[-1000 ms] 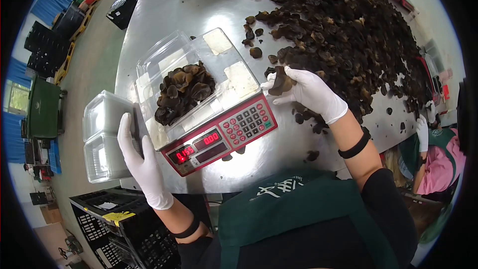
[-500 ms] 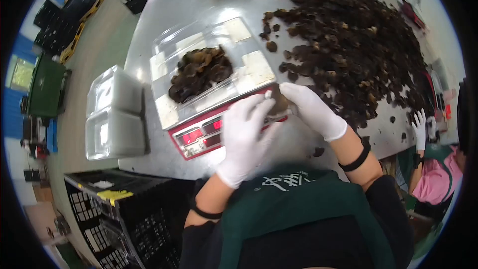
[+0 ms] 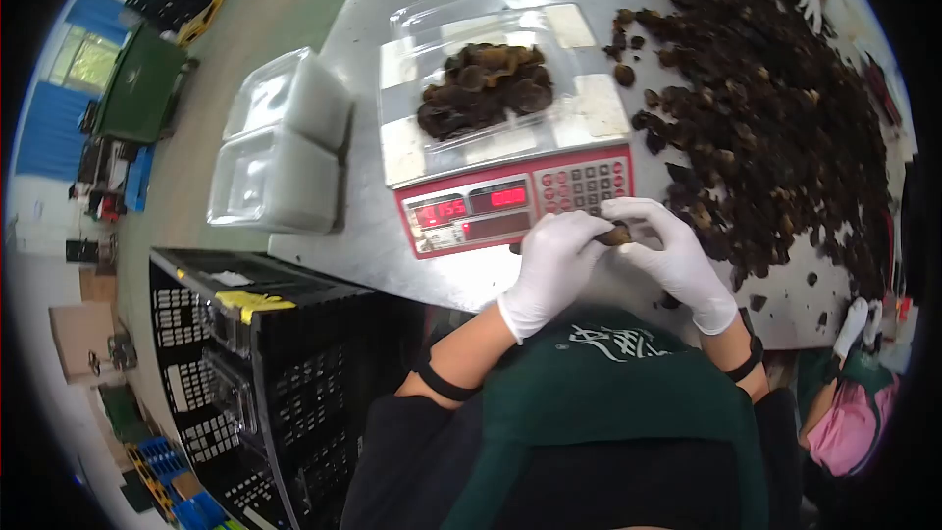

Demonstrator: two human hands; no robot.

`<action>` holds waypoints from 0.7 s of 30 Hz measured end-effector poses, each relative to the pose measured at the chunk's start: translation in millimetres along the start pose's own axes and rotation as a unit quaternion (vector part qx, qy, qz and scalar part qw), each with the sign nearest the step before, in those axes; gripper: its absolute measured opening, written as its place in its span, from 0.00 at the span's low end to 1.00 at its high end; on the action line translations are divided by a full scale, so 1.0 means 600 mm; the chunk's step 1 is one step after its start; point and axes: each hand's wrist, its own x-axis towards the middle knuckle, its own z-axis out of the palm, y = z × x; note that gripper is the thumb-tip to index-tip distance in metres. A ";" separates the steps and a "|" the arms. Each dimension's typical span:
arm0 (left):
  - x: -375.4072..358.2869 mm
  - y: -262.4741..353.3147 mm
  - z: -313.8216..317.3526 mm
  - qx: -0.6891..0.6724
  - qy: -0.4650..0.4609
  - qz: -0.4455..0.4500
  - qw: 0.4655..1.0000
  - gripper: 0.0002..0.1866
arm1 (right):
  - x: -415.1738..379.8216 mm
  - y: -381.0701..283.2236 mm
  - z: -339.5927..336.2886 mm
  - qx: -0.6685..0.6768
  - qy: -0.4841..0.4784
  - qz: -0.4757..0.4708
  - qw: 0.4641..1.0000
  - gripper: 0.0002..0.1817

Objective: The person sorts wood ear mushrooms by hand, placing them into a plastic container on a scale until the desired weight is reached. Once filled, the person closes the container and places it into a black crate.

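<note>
Fingertips (image 3: 600, 227) of left hand (image 3: 555, 262) and right hand (image 3: 677, 260) pinch one brown piece (image 3: 616, 235), seemingly steadying it; beyond, a flat scale (image 3: 604, 116) supports a clear tray (image 3: 491, 136).

small brown fungus piece (image 3: 615, 235) mostly hidden between white-gloved left hand (image 3: 557, 265) and white-gloved right hand (image 3: 679, 263) (shape unclear). grey-and-red keypad (image 3: 582, 185) partly behind both. dark-brown fungus heap (image 3: 785, 128) cut by top edge.

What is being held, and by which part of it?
A brown wood-ear fungus, apparently by its edges, in the left hand and right hand.
</note>
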 end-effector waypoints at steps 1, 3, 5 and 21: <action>-0.003 -0.003 0.001 0.005 0.009 0.021 1.000 0.11 | -0.004 -0.007 0.001 -0.093 0.010 -0.063 0.994 0.19; -0.006 0.001 0.000 0.014 0.017 0.022 1.000 0.10 | -0.005 -0.006 0.007 -0.155 0.031 -0.145 0.977 0.20; -0.005 0.009 -0.006 0.003 0.002 0.002 1.000 0.10 | -0.006 -0.004 0.010 -0.170 0.040 -0.192 0.966 0.21; 0.010 0.030 -0.012 0.009 -0.014 0.090 0.996 0.11 | -0.017 -0.010 0.000 -0.143 0.075 -0.239 0.958 0.15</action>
